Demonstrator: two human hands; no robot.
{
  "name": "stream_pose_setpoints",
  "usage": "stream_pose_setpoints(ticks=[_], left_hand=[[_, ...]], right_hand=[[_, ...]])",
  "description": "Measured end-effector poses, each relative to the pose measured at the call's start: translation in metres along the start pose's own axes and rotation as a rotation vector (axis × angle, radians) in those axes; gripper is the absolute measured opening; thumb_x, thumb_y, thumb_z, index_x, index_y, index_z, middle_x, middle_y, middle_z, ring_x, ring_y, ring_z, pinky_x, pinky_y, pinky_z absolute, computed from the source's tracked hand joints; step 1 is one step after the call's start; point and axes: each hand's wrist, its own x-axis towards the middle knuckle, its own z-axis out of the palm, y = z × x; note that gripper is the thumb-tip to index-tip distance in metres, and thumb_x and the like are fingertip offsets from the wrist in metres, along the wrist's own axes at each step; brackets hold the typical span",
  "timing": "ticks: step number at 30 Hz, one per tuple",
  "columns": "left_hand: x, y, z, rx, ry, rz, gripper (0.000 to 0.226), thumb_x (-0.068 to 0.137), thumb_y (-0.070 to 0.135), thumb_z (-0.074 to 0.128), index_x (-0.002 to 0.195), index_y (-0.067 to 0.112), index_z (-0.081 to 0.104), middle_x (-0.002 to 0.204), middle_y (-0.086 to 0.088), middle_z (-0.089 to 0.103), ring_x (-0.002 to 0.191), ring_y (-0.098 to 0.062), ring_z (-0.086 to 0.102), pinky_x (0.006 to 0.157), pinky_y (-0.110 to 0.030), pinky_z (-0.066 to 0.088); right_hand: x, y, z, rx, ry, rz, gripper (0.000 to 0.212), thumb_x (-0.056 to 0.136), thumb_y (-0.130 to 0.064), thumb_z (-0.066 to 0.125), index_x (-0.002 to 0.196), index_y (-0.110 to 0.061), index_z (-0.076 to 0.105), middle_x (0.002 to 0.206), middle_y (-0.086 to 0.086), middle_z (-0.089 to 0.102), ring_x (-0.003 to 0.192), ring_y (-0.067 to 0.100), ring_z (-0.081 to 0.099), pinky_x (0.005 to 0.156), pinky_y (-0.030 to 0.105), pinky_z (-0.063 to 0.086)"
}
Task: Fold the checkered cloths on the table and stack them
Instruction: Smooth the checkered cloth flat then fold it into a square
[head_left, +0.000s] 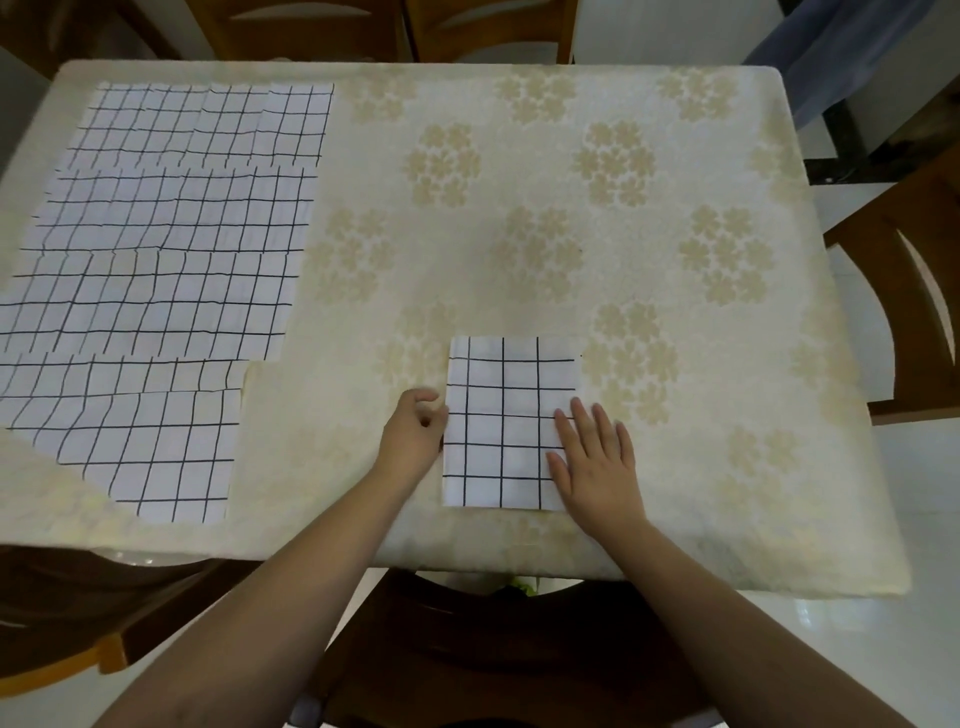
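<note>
A folded white cloth with a black grid (506, 415) lies near the table's front edge, a narrow upright rectangle. My right hand (595, 460) presses flat on its lower right part, fingers straight. My left hand (415, 434) sits at the cloth's left edge with curled fingers; whether it pinches the edge I cannot tell. Several unfolded checkered cloths (171, 249) lie overlapping in a column along the table's left side, the nearest one (166, 452) reaching the front left corner.
The table carries a cream cloth with a pale flower pattern (545, 208). Wooden chairs stand at the far side (311, 31), at the right (904, 322) and right below me (467, 649). A dark frame stands at the back right.
</note>
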Motion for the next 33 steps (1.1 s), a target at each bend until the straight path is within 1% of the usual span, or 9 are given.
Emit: stream_pose_setpoints(ticks=[3, 8, 12, 15, 20, 24, 27, 30, 33], left_hand=[[-0.005, -0.006, -0.008, -0.122, -0.11, -0.042, 0.029, 0.094, 0.017, 0.057, 0.122, 0.023, 0.051, 0.101, -0.004, 0.065, 0.086, -0.02, 0.068, 0.068, -0.019, 0.051], [-0.018, -0.018, -0.013, -0.274, -0.258, 0.025, 0.041, 0.09, 0.003, 0.064, 0.125, 0.022, 0.054, 0.117, -0.005, 0.065, 0.108, -0.02, 0.064, 0.095, -0.036, 0.052], [-0.027, -0.023, -0.011, -0.224, -0.285, 0.055, 0.038, 0.086, -0.001, 0.066, 0.112, 0.027, 0.064, 0.121, 0.0, 0.064, 0.106, -0.019, 0.063, 0.089, -0.028, 0.052], [-0.029, -0.022, -0.01, -0.208, -0.233, 0.011, 0.03, 0.086, 0.004, 0.068, 0.105, 0.027, 0.068, 0.109, 0.004, 0.064, 0.096, -0.013, 0.06, 0.082, -0.022, 0.048], [-0.033, -0.014, -0.013, -0.388, -0.248, -0.157, 0.025, 0.088, -0.003, 0.064, 0.11, 0.007, 0.068, 0.092, 0.0, 0.06, 0.08, -0.01, 0.056, 0.06, -0.011, 0.047], [-0.033, -0.01, -0.021, -0.519, -0.303, -0.297, 0.019, 0.092, -0.002, 0.059, 0.107, 0.004, 0.068, 0.102, -0.003, 0.07, 0.086, -0.006, 0.064, 0.066, -0.012, 0.051], [-0.031, -0.01, -0.026, -0.528, -0.279, -0.335, 0.027, 0.094, -0.004, 0.044, 0.1, 0.003, 0.068, 0.098, -0.013, 0.071, 0.079, -0.014, 0.069, 0.068, -0.021, 0.056], [-0.032, -0.018, -0.03, -0.329, -0.274, -0.178, 0.041, 0.09, -0.013, 0.032, 0.106, 0.006, 0.065, 0.101, -0.015, 0.066, 0.071, -0.011, 0.065, 0.059, -0.016, 0.052], [-0.031, -0.032, -0.034, -0.037, -0.28, 0.063, 0.043, 0.087, -0.014, 0.049, 0.109, 0.019, 0.066, 0.111, -0.009, 0.068, 0.092, -0.017, 0.067, 0.073, -0.016, 0.052]], right_hand=[[-0.003, -0.003, -0.003, 0.032, 0.099, -0.014, 0.056, 0.101, -0.043, 0.034, 0.152, -0.022, 0.029, 0.161, 0.002, 0.021, 0.149, 0.023, 0.013, 0.12, 0.044, 0.008], [-0.012, -0.02, -0.001, 0.061, 0.229, -0.243, 0.045, 0.093, -0.033, 0.053, 0.134, -0.016, 0.056, 0.14, 0.006, 0.054, 0.133, 0.026, 0.044, 0.108, 0.044, 0.032], [-0.019, -0.036, 0.001, 0.091, 0.19, -0.344, 0.048, 0.089, -0.04, 0.054, 0.13, -0.016, 0.058, 0.133, 0.003, 0.058, 0.125, 0.025, 0.05, 0.104, 0.041, 0.035], [-0.023, -0.045, 0.003, 0.077, 0.122, -0.368, 0.061, 0.078, -0.044, 0.064, 0.132, -0.017, 0.057, 0.133, 0.004, 0.058, 0.125, 0.025, 0.05, 0.105, 0.042, 0.036], [-0.029, -0.052, 0.0, 0.06, 0.237, -0.327, 0.057, 0.071, -0.011, 0.069, 0.126, -0.015, 0.06, 0.119, 0.006, 0.062, 0.111, 0.025, 0.054, 0.099, 0.039, 0.036], [-0.031, -0.045, -0.008, 0.081, 0.272, -0.254, 0.055, 0.064, -0.002, 0.072, 0.117, -0.014, 0.063, 0.107, 0.004, 0.064, 0.101, 0.025, 0.056, 0.093, 0.035, 0.036], [-0.031, -0.043, -0.017, 0.104, 0.283, -0.266, 0.046, 0.065, -0.006, 0.058, 0.109, -0.014, 0.064, 0.096, 0.001, 0.067, 0.09, 0.026, 0.062, 0.088, 0.034, 0.037], [-0.033, -0.045, -0.027, 0.113, 0.31, -0.295, 0.041, 0.064, -0.009, 0.063, 0.104, -0.014, 0.066, 0.089, 0.0, 0.067, 0.085, 0.025, 0.062, 0.087, 0.034, 0.038], [-0.034, -0.048, -0.034, 0.105, 0.375, -0.309, 0.029, 0.07, -0.013, 0.059, 0.097, -0.015, 0.067, 0.081, -0.003, 0.065, 0.081, 0.023, 0.059, 0.087, 0.034, 0.039]])
